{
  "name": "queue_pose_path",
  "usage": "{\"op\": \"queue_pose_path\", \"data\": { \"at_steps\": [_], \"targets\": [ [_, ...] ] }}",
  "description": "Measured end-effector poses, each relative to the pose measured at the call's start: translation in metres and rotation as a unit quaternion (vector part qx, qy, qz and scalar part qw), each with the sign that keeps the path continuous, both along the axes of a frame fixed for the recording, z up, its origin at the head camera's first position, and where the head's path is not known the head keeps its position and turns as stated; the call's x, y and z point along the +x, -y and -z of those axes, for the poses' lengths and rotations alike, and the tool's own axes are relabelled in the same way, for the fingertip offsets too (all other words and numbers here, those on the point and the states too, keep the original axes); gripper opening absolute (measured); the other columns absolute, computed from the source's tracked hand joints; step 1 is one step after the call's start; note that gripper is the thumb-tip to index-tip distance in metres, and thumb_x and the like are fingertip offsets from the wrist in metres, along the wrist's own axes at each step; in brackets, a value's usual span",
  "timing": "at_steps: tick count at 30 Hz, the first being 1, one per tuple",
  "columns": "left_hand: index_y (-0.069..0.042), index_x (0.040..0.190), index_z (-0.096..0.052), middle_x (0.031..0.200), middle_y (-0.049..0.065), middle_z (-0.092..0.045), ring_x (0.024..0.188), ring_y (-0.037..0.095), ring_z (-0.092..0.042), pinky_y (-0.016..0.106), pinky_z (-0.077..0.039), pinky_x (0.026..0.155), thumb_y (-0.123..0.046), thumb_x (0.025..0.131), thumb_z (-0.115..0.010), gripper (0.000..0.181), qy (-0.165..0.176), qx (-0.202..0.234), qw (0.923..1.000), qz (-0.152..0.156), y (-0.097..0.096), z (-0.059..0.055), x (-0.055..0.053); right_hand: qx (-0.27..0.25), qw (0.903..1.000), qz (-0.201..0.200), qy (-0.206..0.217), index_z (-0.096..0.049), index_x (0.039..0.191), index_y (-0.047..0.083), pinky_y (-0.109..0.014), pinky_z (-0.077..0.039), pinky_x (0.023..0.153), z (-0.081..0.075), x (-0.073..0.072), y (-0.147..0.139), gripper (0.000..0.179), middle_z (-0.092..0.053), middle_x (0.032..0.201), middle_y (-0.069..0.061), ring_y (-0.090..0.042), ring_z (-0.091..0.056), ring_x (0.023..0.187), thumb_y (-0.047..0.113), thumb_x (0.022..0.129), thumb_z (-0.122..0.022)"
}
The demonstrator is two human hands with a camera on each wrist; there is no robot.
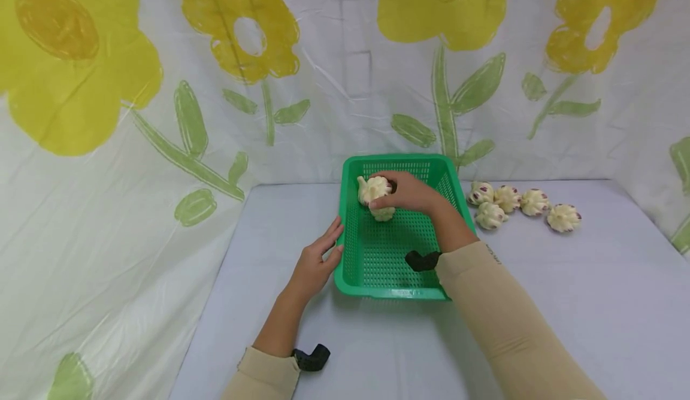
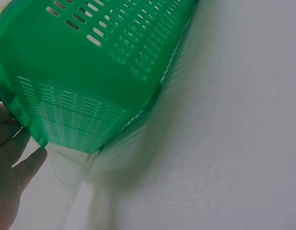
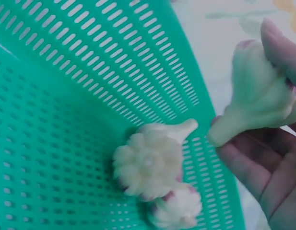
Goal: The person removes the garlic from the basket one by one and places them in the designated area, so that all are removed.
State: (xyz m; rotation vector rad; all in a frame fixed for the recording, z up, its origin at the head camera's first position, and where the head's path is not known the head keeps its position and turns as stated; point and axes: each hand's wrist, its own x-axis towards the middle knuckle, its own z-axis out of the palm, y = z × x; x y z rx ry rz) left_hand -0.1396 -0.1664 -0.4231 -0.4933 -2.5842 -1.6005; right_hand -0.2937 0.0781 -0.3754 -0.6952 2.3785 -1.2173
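Note:
My right hand (image 1: 406,193) holds a garlic bulb (image 3: 258,91) over the far left part of a green perforated basket (image 1: 401,293). Thumb and fingers are curled round the pale, purple-marked bulb, its stem pointing down and left in the right wrist view. Inside the basket, below that hand, a larger garlic bulb (image 3: 150,165) lies against a smaller one (image 3: 179,209), both close to the side wall. My left hand (image 1: 315,265) rests with extended fingers at the basket's left rim. In the left wrist view, its fingertips and thumb are right at that rim.
Several more garlic bulbs (image 1: 535,202) lie on the white-covered table (image 1: 539,304) to the right of the basket. A white curtain with yellow flowers (image 1: 318,142) hangs behind the table's far edge and along its left side.

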Motion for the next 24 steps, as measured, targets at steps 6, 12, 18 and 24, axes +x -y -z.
{"op": "queue_pose_path", "data": {
  "at_steps": [6,12,18,24],
  "targets": [
    [-0.009,0.149,-0.042,0.160,-0.003,-0.031,0.144,0.014,-0.035,0.041,-0.035,0.115,-0.021,0.104,-0.050,0.048,-0.008,-0.010,0.9999,0.006,0.006,0.017,-0.008,0.016,0.9973,0.031,-0.064,-0.041,0.150,0.022,-0.045,-0.053,0.090,-0.020,0.005,-0.001,0.080,-0.059,0.131,-0.006,-0.023,-0.058,0.115,0.046,0.083,-0.077],
    [-0.016,0.150,-0.041,0.159,-0.010,-0.030,0.143,0.010,-0.035,0.038,-0.036,0.115,-0.030,0.104,-0.049,0.049,-0.020,-0.027,0.9994,0.006,0.011,0.032,-0.016,0.043,0.9932,0.056,-0.093,-0.039,0.150,0.030,-0.045,-0.052,0.089,-0.040,0.011,-0.013,0.080,-0.058,0.127,-0.004,-0.022,-0.055,0.111,0.044,0.082,-0.078],
    [-0.015,0.150,-0.042,0.159,-0.009,-0.031,0.143,0.010,-0.035,0.038,-0.036,0.115,-0.031,0.104,-0.050,0.050,-0.025,-0.026,0.9993,0.006,0.011,0.031,-0.016,0.043,0.9949,0.057,-0.071,-0.032,0.154,0.030,-0.048,-0.049,0.093,-0.053,0.011,-0.035,0.084,-0.053,0.130,-0.006,-0.025,-0.050,0.114,0.044,0.084,-0.076],
    [-0.014,0.150,-0.042,0.159,-0.009,-0.030,0.143,0.011,-0.035,0.038,-0.037,0.114,-0.030,0.104,-0.050,0.050,-0.024,-0.022,0.9995,0.007,0.011,0.032,-0.016,0.086,0.9916,0.063,-0.074,-0.029,0.155,0.030,-0.051,-0.050,0.092,-0.059,0.013,-0.063,0.086,-0.051,0.139,-0.009,-0.029,-0.055,0.120,0.041,0.085,-0.076]
  ]
}}
